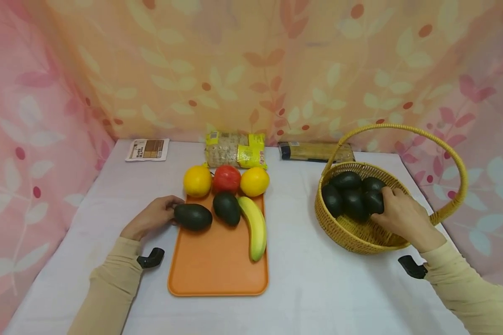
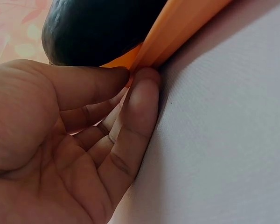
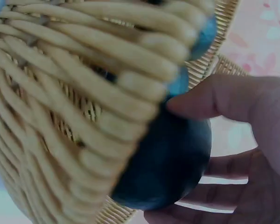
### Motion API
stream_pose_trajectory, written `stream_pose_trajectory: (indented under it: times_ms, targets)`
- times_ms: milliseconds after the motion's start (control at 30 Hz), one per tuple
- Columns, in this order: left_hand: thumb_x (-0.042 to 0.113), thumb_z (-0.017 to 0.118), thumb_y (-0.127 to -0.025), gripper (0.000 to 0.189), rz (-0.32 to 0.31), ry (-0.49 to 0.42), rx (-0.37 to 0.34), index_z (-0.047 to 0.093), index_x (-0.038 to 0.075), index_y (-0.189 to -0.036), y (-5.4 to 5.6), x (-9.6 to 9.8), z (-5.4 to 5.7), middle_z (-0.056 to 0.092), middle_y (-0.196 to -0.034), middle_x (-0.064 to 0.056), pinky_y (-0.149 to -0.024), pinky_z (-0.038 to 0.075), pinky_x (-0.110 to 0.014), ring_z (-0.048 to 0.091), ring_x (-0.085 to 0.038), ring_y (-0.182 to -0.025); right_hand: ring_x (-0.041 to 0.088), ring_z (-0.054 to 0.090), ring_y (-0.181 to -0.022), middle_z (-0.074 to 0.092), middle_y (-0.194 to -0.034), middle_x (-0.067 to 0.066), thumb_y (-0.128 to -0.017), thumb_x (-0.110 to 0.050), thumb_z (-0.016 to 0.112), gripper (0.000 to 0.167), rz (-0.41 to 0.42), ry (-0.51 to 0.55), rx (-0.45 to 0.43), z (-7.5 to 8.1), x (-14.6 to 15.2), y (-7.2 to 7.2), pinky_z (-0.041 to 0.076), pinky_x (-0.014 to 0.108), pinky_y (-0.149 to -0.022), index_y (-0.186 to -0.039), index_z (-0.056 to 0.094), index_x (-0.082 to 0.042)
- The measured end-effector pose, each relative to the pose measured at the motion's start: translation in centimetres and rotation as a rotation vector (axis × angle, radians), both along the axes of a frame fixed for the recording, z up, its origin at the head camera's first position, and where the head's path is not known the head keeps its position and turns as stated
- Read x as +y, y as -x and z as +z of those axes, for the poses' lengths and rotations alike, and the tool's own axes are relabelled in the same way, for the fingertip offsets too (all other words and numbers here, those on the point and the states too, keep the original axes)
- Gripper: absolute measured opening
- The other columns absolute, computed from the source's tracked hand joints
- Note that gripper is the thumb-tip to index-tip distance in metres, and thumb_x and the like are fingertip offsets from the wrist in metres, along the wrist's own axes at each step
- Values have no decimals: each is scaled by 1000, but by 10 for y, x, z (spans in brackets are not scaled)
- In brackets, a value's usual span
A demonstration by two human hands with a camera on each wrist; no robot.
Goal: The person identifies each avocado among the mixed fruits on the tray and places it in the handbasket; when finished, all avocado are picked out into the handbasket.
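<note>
My left hand (image 1: 157, 215) pinches the left rim of an orange tray (image 1: 218, 279) between thumb and forefinger, as the left wrist view shows. Just above those fingers lies a dark avocado (image 1: 193, 217) on the tray. A second avocado (image 1: 227, 208), a banana (image 1: 254, 228), a red apple-like fruit (image 1: 227, 179) and two yellow round fruits, one at the left (image 1: 198, 181) and one at the right (image 1: 254, 182), share the tray. Over at the right, my right hand (image 1: 402, 214) reaches into a wicker basket (image 1: 339, 232) and grips an avocado (image 3: 168, 158) among several others.
Along the back of the white-covered table lie a small flat packet (image 1: 147, 150), a yellow-and-clear bag (image 1: 235, 150) and a long pack of thin sticks (image 1: 316, 151). The basket's tall handle (image 1: 461, 172) arches above it. Patterned curtains (image 1: 251, 70) enclose the back and sides.
</note>
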State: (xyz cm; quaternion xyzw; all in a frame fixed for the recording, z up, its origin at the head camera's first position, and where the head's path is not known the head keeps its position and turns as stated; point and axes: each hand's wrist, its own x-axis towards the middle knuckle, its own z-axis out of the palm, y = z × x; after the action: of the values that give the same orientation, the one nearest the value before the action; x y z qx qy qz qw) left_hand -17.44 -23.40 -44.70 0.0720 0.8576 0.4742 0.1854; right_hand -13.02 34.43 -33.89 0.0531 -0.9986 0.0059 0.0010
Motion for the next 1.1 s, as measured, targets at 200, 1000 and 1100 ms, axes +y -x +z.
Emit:
stream_pose_trajectory:
  times_ms: [200, 1000, 1100]
  targets:
    - [-2, 45, -94, 34, -2, 8, 0, 54, -9, -126, 1, 0, -1, 63, -114, -24, -75, 54, -28, 62, -16, -83, 46, 59, -73, 56, -94, 36, -71, -22, 80, 60, 1, 20, -25, -11, 9, 1, 51, 62, -66, -106, 45, 13]
    - [-2, 45, -93, 35, 1, 17, -1, 54, -8, -126, 2, -1, -1, 63, -114, -25, -75, 55, -27, 62, -17, -84, 47, 58, -74, 53, -93, 36, -71, -18, 84, 66, 48, 33, 31, -31, 21, 1, 51, 65, -66, -115, 46, 14]
    - [-2, 45, -94, 35, -11, 15, -2, 53, -9, -127, 1, -2, -1, 62, -116, -26, -75, 54, -27, 62, -17, -85, 52, 58, -80, 52, -98, 39, -73, -21, 83, 70, 40, 31, 35, -28, 17, 1, 50, 66, -68, -119, 46, 15]
